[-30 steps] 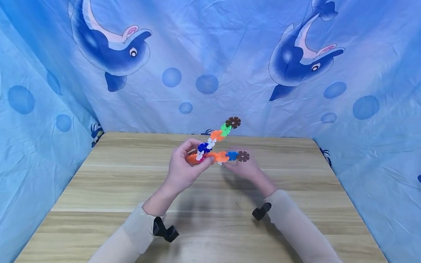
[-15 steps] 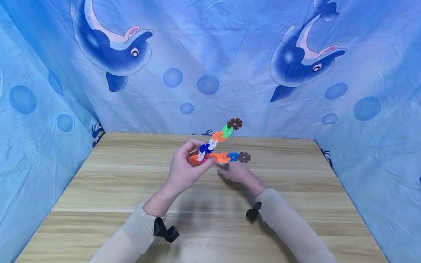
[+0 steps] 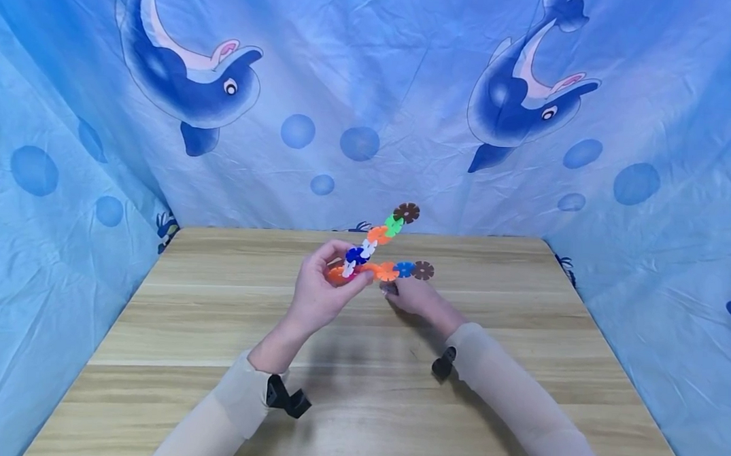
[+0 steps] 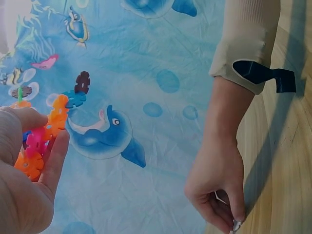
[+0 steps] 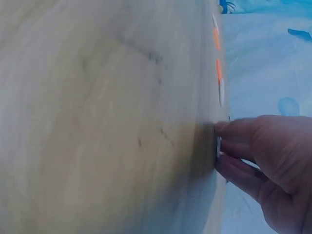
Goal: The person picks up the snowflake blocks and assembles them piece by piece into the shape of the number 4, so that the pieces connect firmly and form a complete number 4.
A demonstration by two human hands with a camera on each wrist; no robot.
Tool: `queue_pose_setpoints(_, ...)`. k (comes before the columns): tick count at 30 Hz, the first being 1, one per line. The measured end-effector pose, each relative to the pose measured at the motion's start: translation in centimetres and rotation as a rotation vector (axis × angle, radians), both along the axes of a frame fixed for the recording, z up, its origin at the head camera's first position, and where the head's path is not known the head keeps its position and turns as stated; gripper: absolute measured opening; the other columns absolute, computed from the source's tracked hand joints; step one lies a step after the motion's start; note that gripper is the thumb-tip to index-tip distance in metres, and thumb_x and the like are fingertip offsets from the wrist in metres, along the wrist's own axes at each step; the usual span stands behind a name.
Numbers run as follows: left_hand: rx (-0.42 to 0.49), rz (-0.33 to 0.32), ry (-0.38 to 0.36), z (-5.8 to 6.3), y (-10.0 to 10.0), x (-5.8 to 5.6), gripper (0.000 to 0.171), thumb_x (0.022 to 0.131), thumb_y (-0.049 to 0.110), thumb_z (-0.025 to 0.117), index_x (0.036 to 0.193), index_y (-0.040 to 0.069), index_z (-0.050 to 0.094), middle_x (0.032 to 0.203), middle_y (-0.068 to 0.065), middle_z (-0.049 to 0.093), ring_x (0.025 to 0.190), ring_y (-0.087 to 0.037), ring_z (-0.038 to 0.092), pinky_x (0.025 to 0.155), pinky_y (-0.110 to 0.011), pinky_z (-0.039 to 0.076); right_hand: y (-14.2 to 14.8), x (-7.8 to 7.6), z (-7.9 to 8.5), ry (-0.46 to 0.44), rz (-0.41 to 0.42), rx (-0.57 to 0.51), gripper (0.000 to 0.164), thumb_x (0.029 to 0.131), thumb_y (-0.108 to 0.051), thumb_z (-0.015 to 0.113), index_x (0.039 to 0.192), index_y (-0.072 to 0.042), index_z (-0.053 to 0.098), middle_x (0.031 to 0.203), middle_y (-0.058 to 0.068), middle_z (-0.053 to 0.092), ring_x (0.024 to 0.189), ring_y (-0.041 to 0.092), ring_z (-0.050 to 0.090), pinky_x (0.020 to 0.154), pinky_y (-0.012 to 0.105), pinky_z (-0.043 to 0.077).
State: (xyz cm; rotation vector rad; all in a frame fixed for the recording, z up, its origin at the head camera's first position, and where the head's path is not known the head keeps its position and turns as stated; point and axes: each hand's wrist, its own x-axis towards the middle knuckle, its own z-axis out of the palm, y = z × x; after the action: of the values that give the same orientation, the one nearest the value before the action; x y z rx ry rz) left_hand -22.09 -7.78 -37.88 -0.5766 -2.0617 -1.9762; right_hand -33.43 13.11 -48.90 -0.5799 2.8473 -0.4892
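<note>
My left hand [image 3: 316, 287] grips a bent chain of flower-shaped snowflake discs [image 3: 388, 272] above the table. One arm of the chain runs up through white, orange and green to a brown disc [image 3: 406, 213]. Its other arm points right and ends with a blue disc and a brown disc. In the left wrist view, a pink disc [image 4: 36, 142] shows between the left thumb and fingers. My right hand [image 3: 420, 302] is low at the tabletop, just below the chain's right end. Its fingertips pinch a whitish disc [image 5: 218, 146], mostly hidden by the fingers.
Orange and white discs [image 5: 219, 71] lie flat on the wooden table [image 3: 357, 418] beyond the right hand in the right wrist view. A blue dolphin-print curtain [image 3: 378, 86] stands behind the table and along both sides.
My right hand has come down from behind the chain's right end to the tabletop, and a whitish disc now shows between its fingertips. The left hand and chain have barely moved.
</note>
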Motion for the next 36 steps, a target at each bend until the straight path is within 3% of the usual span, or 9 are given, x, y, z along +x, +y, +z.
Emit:
queue_pose_setpoints(5,0.003,-0.009,-0.006,0.1,0.0,0.0,0.031,0.091,0.000,0.081,0.118,0.004,0.064,0.112,-0.015,0.065,0.094,-0.016,0.080,0.077,-0.033,0.068,0.8,0.1,0.4,0.096,0.085,0.033,0.021,0.108,-0.028,0.062,0.116,-0.012,0.074,0.089,0.004,0.070,0.081,0.018,0.064,0.086,0.041,0.064)
queue_pose_setpoints(10,0.005,-0.019,-0.016,0.1,-0.1,0.0,0.030,0.093,-0.001,0.079,0.118,0.003,0.064,0.115,-0.016,0.065,0.096,-0.015,0.079,0.078,-0.032,0.067,2.4,0.3,0.0,0.188,0.145,-0.065,0.011,0.102,-0.016,0.068,0.105,-0.013,0.078,0.092,0.000,0.074,0.083,0.014,0.066,0.079,0.032,0.060)
queue_pose_setpoints(14,0.021,-0.017,-0.022,0.0,-0.1,-0.1,0.029,0.094,-0.001,0.077,0.118,0.001,0.063,0.117,-0.016,0.064,0.099,-0.015,0.077,0.079,-0.031,0.067,3.8,0.5,0.3,0.258,0.198,-0.231,0.016,0.094,-0.005,0.071,0.106,-0.005,0.081,0.098,0.005,0.078,0.080,0.012,0.066,0.072,0.028,0.058)
queue_pose_setpoints(17,0.026,-0.011,-0.016,-0.1,-0.2,-0.2,0.028,0.094,-0.002,0.077,0.118,0.001,0.063,0.117,-0.015,0.063,0.099,-0.017,0.076,0.079,-0.031,0.068,4.9,1.1,1.3,0.256,0.158,-0.369,0.010,0.092,-0.003,0.071,0.100,-0.003,0.078,0.091,0.007,0.077,0.074,0.011,0.063,0.066,0.025,0.056)
queue_pose_setpoints(21,0.032,-0.014,-0.001,-0.2,-0.2,-0.4,0.027,0.094,-0.002,0.077,0.117,0.001,0.063,0.116,-0.015,0.063,0.098,-0.017,0.076,0.077,-0.032,0.068,6.0,2.7,3.7,0.092,0.023,-0.667,0.008,0.094,-0.002,0.072,0.101,0.000,0.074,0.092,0.011,0.077,0.078,0.011,0.071,0.072,0.024,0.063)
queue_pose_setpoints(23,0.041,-0.011,-0.003,-0.2,-0.2,-0.3,0.028,0.093,-0.002,0.077,0.118,0.001,0.063,0.116,-0.015,0.063,0.097,-0.016,0.076,0.077,-0.032,0.068,6.3,3.6,5.1,0.012,-0.028,-0.856,0.020,0.093,0.002,0.072,0.113,0.006,0.074,0.101,0.012,0.081,0.083,0.012,0.076,0.077,0.027,0.067)
queue_pose_setpoints(25,0.044,-0.005,-0.004,-0.2,-0.2,-0.3,0.029,0.093,-0.002,0.077,0.118,0.001,0.063,0.115,-0.015,0.063,0.096,-0.016,0.076,0.076,-0.031,0.068,6.6,4.4,6.5,-0.010,-0.041,-1.010,0.028,0.092,0.007,0.072,0.120,0.011,0.071,0.104,0.008,0.082,0.087,0.011,0.079,0.080,0.028,0.067)
queue_pose_setpoints(30,0.040,0.003,-0.012,-0.2,-0.3,-0.3,0.029,0.093,-0.002,0.077,0.119,0.000,0.063,0.116,-0.016,0.063,0.097,-0.017,0.075,0.076,-0.031,0.068,7.0,6.5,9.1,0.134,0.002,-1.192,0.028,0.091,0.013,0.072,0.118,0.019,0.068,0.096,-0.008,0.081,0.083,0.007,0.079,0.077,0.025,0.067)
queue_pose_setpoints(36,0.048,0.016,-0.020,-0.3,-0.4,-0.4,0.029,0.093,-0.002,0.077,0.118,0.001,0.063,0.115,-0.015,0.063,0.094,-0.016,0.075,0.075,-0.031,0.068,7.2,8.3,10.7,0.239,0.035,-1.291,0.023,0.091,0.016,0.071,0.113,0.021,0.068,0.095,-0.006,0.082,0.079,0.008,0.079,0.072,0.024,0.066)
